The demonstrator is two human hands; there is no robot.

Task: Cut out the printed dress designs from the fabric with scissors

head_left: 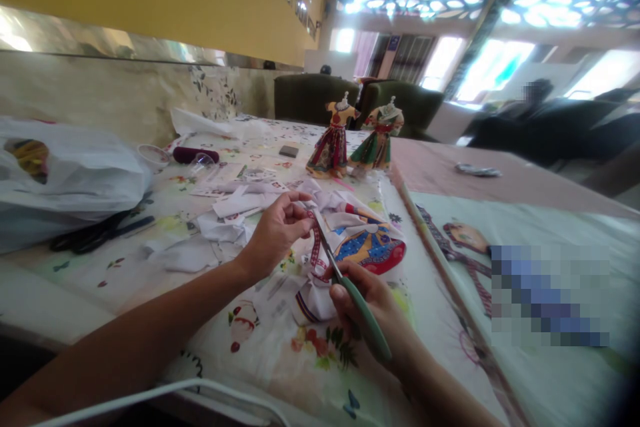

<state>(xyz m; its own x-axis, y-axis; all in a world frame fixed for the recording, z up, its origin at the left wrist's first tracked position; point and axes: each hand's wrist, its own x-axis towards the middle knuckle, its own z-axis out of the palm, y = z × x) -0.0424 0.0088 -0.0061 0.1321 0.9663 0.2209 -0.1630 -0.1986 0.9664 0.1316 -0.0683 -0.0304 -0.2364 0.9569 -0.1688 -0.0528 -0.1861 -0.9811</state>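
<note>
My left hand [283,228] pinches the upper end of a narrow white strip with a red pattern [317,248]. My right hand [373,303] is wrapped round the green handles of a pair of scissors [369,320], whose blades point up and away beside the strip, near my left fingertips. Whether the blades touch the strip is hard to tell. Just beyond them lies a printed fabric piece [370,248] in blue, yellow and red. Crumpled white scraps [235,203] are spread around and left of my hands.
Two small dresses, one maroon-skirted [330,147] and one green-skirted [380,140], stand at the back. A white plastic bag [95,177] and a dark red case [195,155] are left. Patterned strips [453,253] lie right. A white cable [210,383] crosses the front.
</note>
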